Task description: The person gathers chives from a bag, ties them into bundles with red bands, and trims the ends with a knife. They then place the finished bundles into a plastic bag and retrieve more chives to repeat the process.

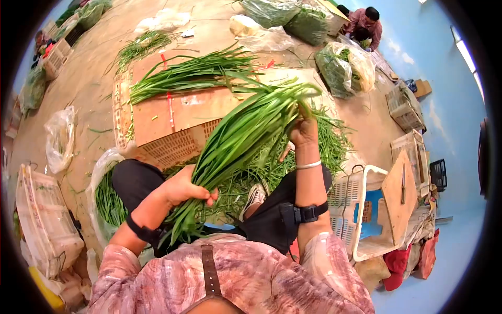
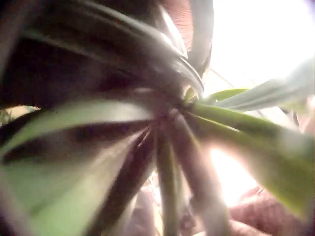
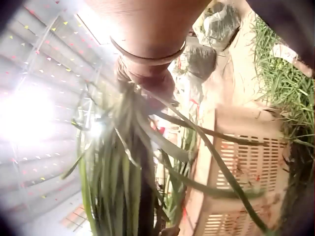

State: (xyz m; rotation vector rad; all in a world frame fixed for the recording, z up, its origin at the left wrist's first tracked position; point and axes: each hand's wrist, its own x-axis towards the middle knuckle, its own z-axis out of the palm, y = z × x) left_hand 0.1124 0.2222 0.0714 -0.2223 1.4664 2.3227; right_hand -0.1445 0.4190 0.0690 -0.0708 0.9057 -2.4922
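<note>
A large bunch of garlic chives (image 1: 246, 123), long flat green leaves, slants across the front of the person's body. My left hand (image 1: 180, 187) grips its lower part, thumb across the leaves, whose tips hang below the fist. At the upper end, my right hand (image 1: 304, 131) holds the bunch, its fingers partly hidden by greenery. Close-up leaves (image 2: 74, 115) fill the left wrist view. In the right wrist view, chives (image 3: 113, 177) hang below the right hand (image 3: 147, 81). Another pile of chives (image 1: 193, 73) lies on a cardboard-topped crate (image 1: 196, 107) ahead.
Loose chives (image 1: 329, 141) cover the floor between and beside the legs. A bag of chives (image 1: 112, 199) stands by the left knee. To the right is a white crate (image 1: 361, 209) with a board (image 1: 400, 193) and knife (image 1: 403, 183) on it. Another person (image 1: 363, 29) crouches far back.
</note>
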